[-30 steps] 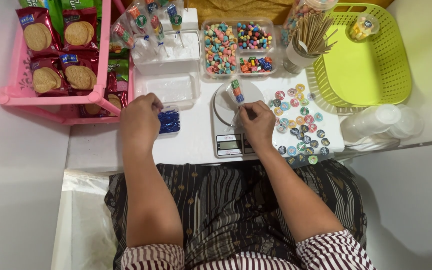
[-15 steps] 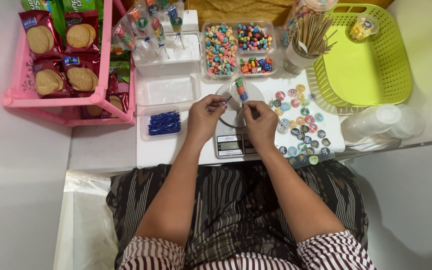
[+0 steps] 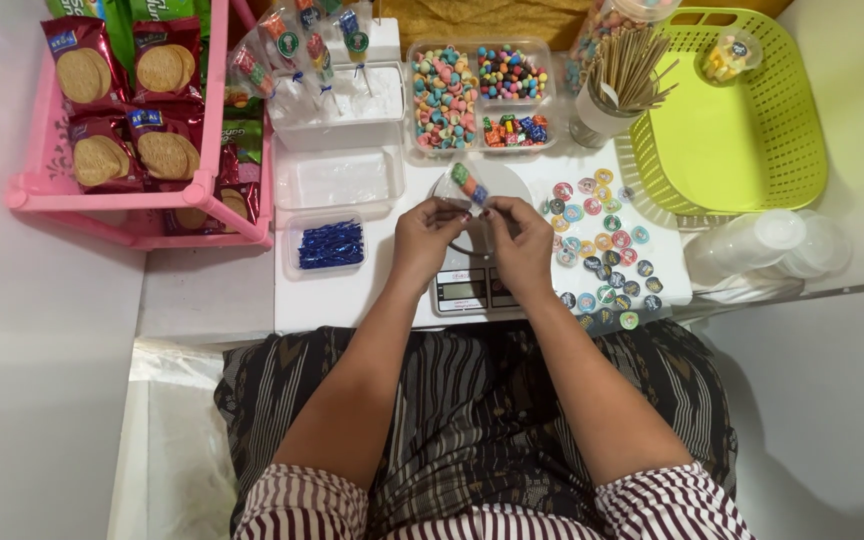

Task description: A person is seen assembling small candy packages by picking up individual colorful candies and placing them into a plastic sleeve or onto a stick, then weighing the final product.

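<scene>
Both hands meet over the scale (image 3: 472, 262) on the counter (image 3: 352, 290). Left hand (image 3: 428, 237) & right hand (image 3: 520, 242) each pinch the neck of a small clear candy bag (image 3: 464, 190). Bag points up-left, away from the grip; hands abt equally near.

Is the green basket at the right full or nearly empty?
Nearly empty: the green basket shows a bare floor, with only one small cup of sweets in its far corner.

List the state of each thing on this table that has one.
Small clear bag: holds candies, pinched by both hands over the scale.
Left hand: gripping the bag.
Right hand: gripping the bag.
Scale: display unreadable.
Candy box: open, filled.
Green basket: nearly empty.
</scene>
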